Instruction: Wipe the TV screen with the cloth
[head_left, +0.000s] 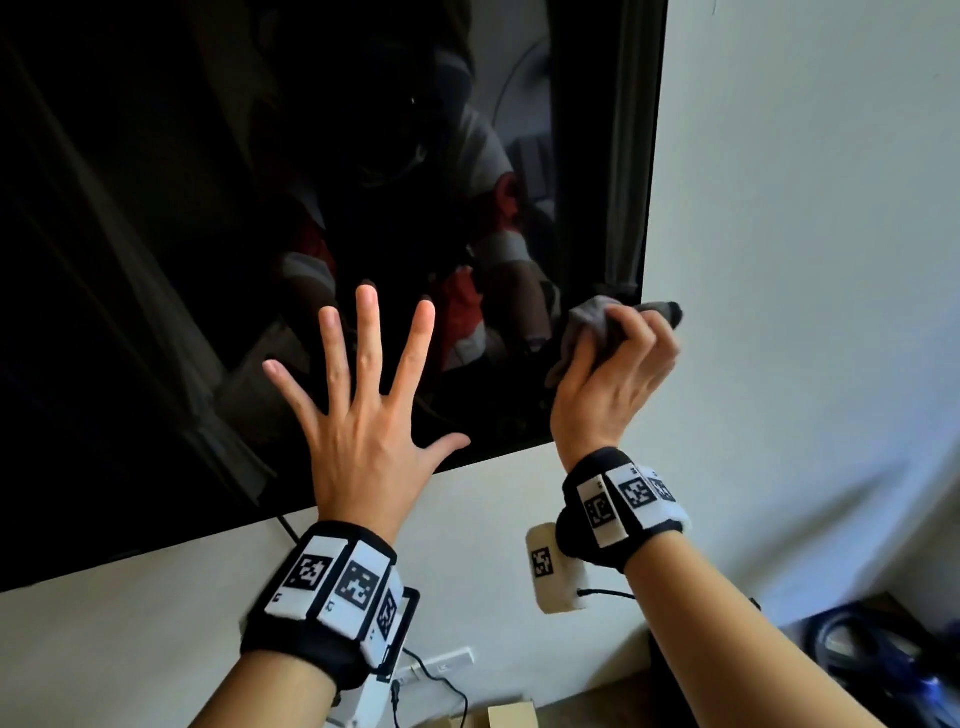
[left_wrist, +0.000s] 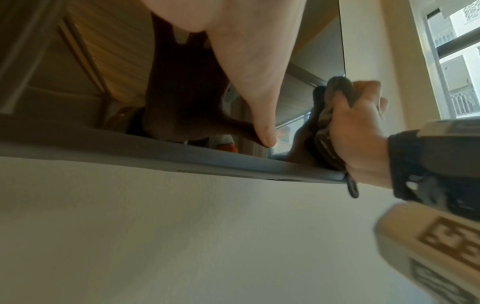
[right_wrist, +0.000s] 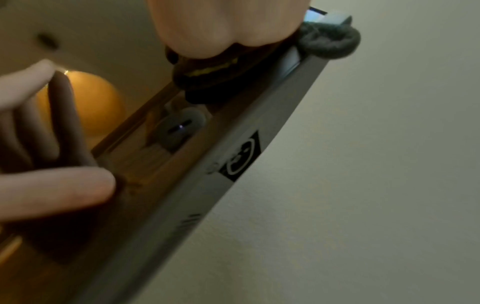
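Gray cloth bunched in the right hand, fingers curled round it, pressed at the lower right corner of the TV screen, one end poking past the right edge. Left hand spread flat, fingers straight, apparently braced on the glass just above the bottom edge. Nearly all unwiped screen lying left and up from the cloth (right hand plainly the one to sweep), likely leftward along the bottom edge.

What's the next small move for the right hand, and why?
Probably sweep the cloth leftward across the TV screen. The right hand grips it bunched at the screen's lower right corner, partly over the edge, and the left hand lies spread flat on the glass, apparently bracing.
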